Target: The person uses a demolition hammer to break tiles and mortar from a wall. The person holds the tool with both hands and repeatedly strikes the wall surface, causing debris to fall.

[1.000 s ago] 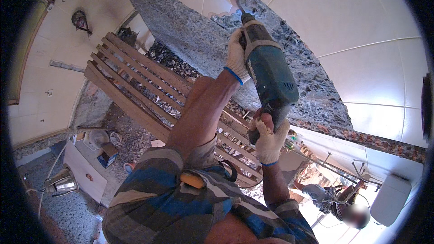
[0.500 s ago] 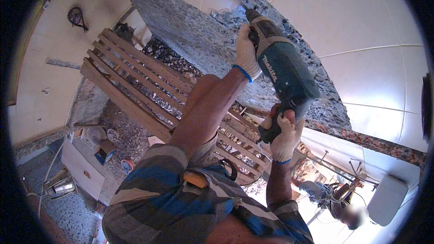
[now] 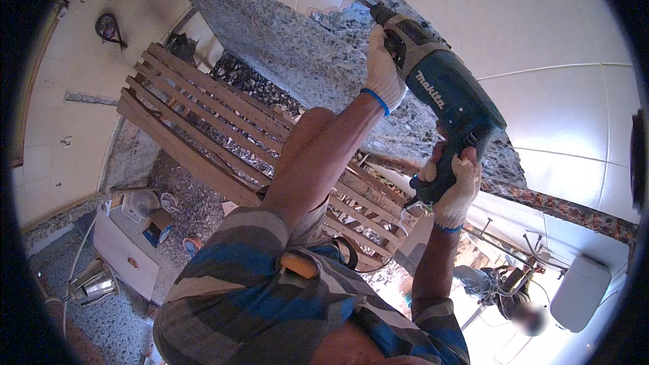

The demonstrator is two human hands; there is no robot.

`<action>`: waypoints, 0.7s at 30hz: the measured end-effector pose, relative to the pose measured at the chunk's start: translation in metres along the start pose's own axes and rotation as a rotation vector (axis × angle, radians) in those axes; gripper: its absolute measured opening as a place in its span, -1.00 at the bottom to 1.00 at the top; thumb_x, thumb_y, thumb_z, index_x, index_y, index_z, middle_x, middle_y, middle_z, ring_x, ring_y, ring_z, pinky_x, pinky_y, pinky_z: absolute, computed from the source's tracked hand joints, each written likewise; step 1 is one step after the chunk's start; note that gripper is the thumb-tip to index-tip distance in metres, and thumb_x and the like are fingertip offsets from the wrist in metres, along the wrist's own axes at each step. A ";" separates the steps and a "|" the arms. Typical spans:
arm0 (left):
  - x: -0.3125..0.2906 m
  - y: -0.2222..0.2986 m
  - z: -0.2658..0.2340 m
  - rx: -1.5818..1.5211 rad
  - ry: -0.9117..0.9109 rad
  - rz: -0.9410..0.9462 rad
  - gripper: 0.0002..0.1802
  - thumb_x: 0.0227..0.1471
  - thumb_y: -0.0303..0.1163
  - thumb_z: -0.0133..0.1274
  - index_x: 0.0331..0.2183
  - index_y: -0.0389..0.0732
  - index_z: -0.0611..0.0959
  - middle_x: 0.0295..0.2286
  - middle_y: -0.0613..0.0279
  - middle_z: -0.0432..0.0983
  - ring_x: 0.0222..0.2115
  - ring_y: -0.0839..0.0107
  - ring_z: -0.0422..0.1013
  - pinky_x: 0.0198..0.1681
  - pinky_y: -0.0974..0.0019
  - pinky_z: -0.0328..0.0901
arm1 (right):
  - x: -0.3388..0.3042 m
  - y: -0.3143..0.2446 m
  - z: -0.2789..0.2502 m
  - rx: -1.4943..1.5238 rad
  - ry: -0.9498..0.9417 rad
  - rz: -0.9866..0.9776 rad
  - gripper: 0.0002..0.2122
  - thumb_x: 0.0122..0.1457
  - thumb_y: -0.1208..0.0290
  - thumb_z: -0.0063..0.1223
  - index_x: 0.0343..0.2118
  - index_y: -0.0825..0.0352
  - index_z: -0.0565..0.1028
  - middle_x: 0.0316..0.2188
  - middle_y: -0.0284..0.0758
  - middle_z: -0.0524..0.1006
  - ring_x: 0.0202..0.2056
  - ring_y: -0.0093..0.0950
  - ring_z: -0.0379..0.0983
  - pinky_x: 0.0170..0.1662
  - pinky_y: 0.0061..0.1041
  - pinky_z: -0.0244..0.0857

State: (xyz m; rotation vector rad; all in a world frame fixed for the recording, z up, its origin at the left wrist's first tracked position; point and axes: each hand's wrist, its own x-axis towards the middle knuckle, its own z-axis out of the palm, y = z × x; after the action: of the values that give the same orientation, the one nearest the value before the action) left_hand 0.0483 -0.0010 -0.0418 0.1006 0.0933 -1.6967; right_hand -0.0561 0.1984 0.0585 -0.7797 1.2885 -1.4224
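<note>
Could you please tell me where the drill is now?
In the head view, the drill is right of upper centre, with the left hand gripping its front and the right hand its rear.

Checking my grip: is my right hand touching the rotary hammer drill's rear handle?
Touching: the head view shows your gloved right hand wrapped around the rear handle of the teal rotary hammer drill.

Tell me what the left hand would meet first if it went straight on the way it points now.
Most likely the rough grey surface ahead. The left hand points up the picture toward it, gripping the front of the drill; the depth between them is unclear.
</note>
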 end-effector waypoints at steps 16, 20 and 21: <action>0.014 -0.021 0.011 -0.041 -0.047 0.073 -0.53 0.45 0.03 -0.19 -0.04 -0.11 0.63 -0.12 0.23 0.65 -0.07 0.28 0.58 0.07 0.14 0.51 | 0.033 -0.036 -0.017 -0.225 -0.094 -0.028 -0.39 0.30 0.04 0.05 0.15 0.55 0.41 -0.37 -0.26 0.48 -0.58 -0.53 0.39 -0.49 -0.48 0.32; 0.016 -0.023 0.011 -0.024 -0.027 0.067 -0.49 0.45 0.08 -0.19 -0.03 -0.11 0.62 -0.10 0.25 0.63 -0.05 0.28 0.56 0.08 0.11 0.51 | 0.039 -0.043 -0.018 -0.212 -0.107 -0.026 -0.40 0.31 0.02 0.05 0.16 0.54 0.42 -0.40 -0.27 0.47 -0.61 -0.55 0.36 -0.52 -0.51 0.31; 0.016 -0.025 0.012 -0.032 -0.020 0.057 -0.49 0.45 0.09 -0.20 -0.02 -0.12 0.61 -0.10 0.24 0.62 -0.04 0.28 0.56 0.08 0.10 0.51 | 0.041 -0.044 -0.019 -0.197 -0.135 -0.028 -0.40 0.32 0.02 0.04 0.16 0.53 0.42 -0.41 -0.28 0.47 -0.62 -0.56 0.36 -0.54 -0.52 0.31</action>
State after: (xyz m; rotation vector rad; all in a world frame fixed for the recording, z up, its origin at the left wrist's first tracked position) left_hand 0.0217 -0.0151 -0.0322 0.0623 0.1019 -1.6387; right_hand -0.0958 0.1611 0.0904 -1.0115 1.3301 -1.2547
